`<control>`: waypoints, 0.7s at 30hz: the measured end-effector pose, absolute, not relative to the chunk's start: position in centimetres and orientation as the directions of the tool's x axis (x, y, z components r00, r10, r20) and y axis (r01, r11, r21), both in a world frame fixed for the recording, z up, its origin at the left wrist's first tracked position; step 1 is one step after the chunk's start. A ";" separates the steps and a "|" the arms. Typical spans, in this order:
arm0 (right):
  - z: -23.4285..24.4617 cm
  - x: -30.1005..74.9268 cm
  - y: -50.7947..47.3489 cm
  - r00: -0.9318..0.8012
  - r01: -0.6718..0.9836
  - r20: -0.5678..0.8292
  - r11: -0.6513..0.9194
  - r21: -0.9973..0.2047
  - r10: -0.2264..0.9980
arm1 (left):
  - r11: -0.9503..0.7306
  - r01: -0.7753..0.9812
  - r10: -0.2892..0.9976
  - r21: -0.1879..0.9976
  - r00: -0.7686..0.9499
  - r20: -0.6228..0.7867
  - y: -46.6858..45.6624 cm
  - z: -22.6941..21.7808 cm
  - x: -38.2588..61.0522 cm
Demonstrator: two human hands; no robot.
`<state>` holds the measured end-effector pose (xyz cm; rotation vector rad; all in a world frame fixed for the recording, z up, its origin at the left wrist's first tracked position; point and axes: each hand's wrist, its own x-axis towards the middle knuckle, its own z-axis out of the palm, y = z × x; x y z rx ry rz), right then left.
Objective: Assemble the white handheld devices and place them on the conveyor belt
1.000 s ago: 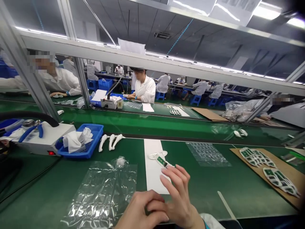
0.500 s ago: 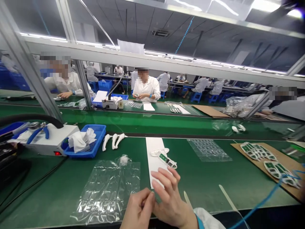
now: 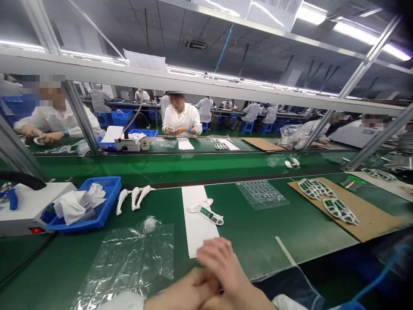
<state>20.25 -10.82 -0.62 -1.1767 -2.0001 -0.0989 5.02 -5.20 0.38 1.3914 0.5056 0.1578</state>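
My left hand point(image 3: 195, 285) is low in the middle of the head view, blurred, its fingers curled under my right hand. What it holds, if anything, is hidden. My right hand point(image 3: 222, 262) crosses over it, fingers stretched out and slightly bent, nothing visible in them. The two hands touch or overlap. Just beyond the fingertips lies a white paper strip point(image 3: 197, 241). On it rest a white oval plastic shell point(image 3: 195, 207) and, overhanging its right edge, a white casing with a green circuit board point(image 3: 211, 215).
Clear plastic sheet point(image 3: 135, 254) lies left. Behind it are white curved parts point(image 3: 137, 198), a blue tray point(image 3: 108, 202) with crumpled tissue and a white box point(image 3: 29, 215). To the right are a blister sheet point(image 3: 263, 193) and cardboard point(image 3: 371, 211) with board assemblies point(image 3: 340, 210). Co-workers sit opposite.
The view has swung right, so the bench things appear further left. My right hand's spread fingers have come closer together, and it now covers more of my left hand.
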 end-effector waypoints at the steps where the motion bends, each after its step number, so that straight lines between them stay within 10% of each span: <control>1: -0.6 21.2 -10.7 -0.104 0.762 0.627 0.467 -0.448 0.772 | 0.136 0.204 0.373 0.969 0.896 -0.241 -4.5 0.8 5.4; 4: -0.9 24.6 -10.5 0.295 0.627 0.422 0.160 -0.762 0.857 | -0.210 0.237 0.434 0.949 0.892 -0.127 -0.8 1.8 6.7; 10: -4.1 27.2 -11.7 0.521 0.525 0.296 -0.027 -0.850 0.800 | -0.696 0.303 0.515 0.651 0.843 0.158 6.7 0.3 11.1; 15: -4.5 26.8 -13.0 0.488 0.503 0.304 0.021 -0.864 0.818 | -0.786 0.334 0.473 0.520 0.866 0.159 8.1 -1.9 14.1; 21: -3.5 27.3 -13.8 0.534 0.501 0.290 -0.021 -0.865 0.794 | -0.689 0.314 0.527 0.653 0.835 0.155 7.2 -0.6 12.5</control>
